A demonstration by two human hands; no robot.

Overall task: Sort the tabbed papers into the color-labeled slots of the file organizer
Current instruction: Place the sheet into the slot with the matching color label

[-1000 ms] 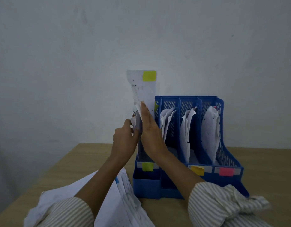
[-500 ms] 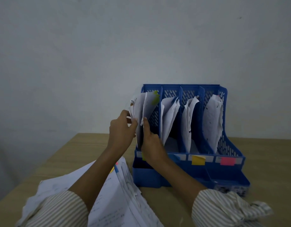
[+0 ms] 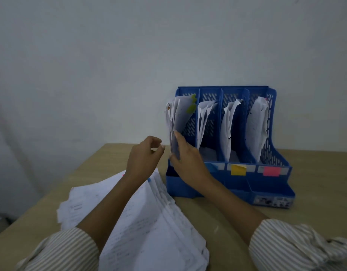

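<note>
Blue file organizer (image 3: pixel 274 153) sits on the wooden table (image 3: pixel 315 173), four slots, all with papers standing in them. Front labels visible: blue (image 3: pixel 210 166), yellow (image 3: pixel 238 169), pink (image 3: pixel 271 171) (the leftmost slot's label is hidden behind the right hand). Right hand (image 3: pixel 188 159) has straight fingers pressed flat against the sheets in the leftmost slot (image 3: pixel 178 118), which carry green tabs (image 3: pixel 192 108) near the top; whether the thumb grips them I cannot tell. Left hand (image 3: pixel 143 159) hovers just beside those sheets, fingers loosely curled, holding nothing. Unsorted paper stack (image 3: pixel 149 222) lies on the table near the organizer's left front, under the left forearm.
</note>
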